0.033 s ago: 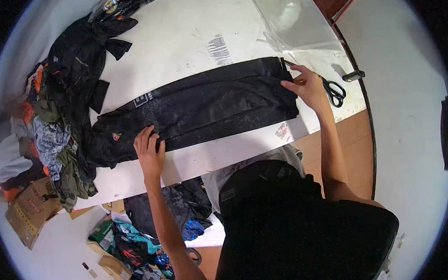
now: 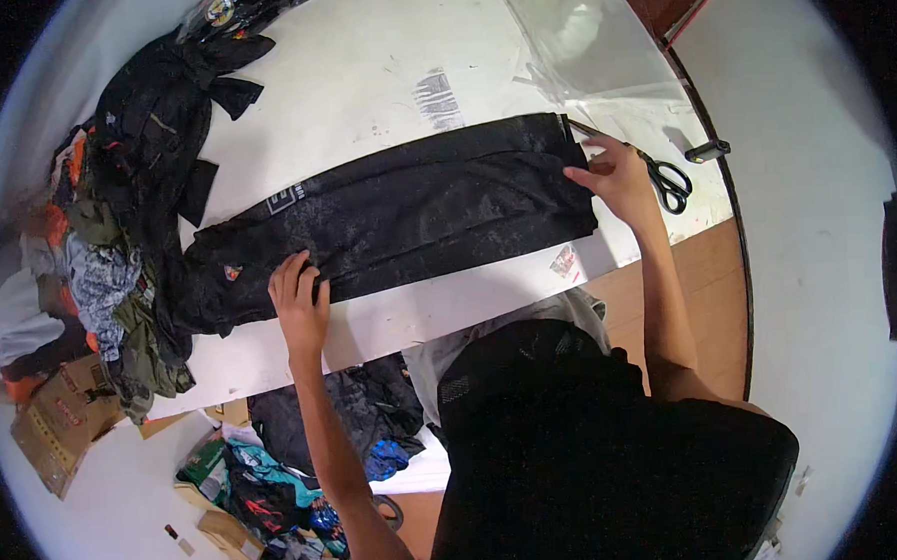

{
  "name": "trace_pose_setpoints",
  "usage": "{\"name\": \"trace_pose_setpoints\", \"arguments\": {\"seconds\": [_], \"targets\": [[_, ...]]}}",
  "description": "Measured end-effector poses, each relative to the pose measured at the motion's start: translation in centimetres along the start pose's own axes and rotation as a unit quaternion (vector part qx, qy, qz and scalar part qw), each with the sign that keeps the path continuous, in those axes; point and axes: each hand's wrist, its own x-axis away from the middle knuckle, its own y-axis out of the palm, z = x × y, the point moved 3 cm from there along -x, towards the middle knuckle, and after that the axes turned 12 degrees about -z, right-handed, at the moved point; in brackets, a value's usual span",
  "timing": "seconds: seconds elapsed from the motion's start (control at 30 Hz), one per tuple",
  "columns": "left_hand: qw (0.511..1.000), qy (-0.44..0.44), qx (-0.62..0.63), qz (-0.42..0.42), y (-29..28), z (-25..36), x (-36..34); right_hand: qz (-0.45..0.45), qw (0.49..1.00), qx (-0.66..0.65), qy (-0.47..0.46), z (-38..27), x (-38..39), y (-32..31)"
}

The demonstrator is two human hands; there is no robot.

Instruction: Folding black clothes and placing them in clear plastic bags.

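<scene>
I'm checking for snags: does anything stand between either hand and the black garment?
Nothing visible does at the left hand, which rests on the black garment's near side. At its right end, the right hand partly hides black scissors; whether they lie between that hand and the garment can't be seen.

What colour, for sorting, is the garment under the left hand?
The garment is mostly black, seen best in the head view.

Clothing workroom, by its contents. White worktable (image 2: 350, 94) beneath the left fingers (image 2: 289, 275) and right fingers (image 2: 583, 179); black-handled scissors (image 2: 659, 176) beside the right fingers; heaped garments (image 2: 101, 275) well left of the left fingers.
</scene>
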Motion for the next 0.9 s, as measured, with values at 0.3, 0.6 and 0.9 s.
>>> {"name": "trace_pose_setpoints", "arguments": {"seconds": [0.3,0.6,0.9], "targets": [[1.0,0.002,0.005,-0.004,0.1,-0.4,-0.2,0.011,0.986,-0.167,-0.02,2.3,-0.4,1.4],[1.0,-0.005,0.004,0.004,-0.1,-0.8,0.3,0.014,0.985,-0.163,-0.058,-0.2,-0.1,1.9],[1.0,-0.007,0.021,0.006,-0.4,-1.1,0.0,-0.035,0.972,-0.139,-0.189,-1.2,-2.7,2.4]]}}
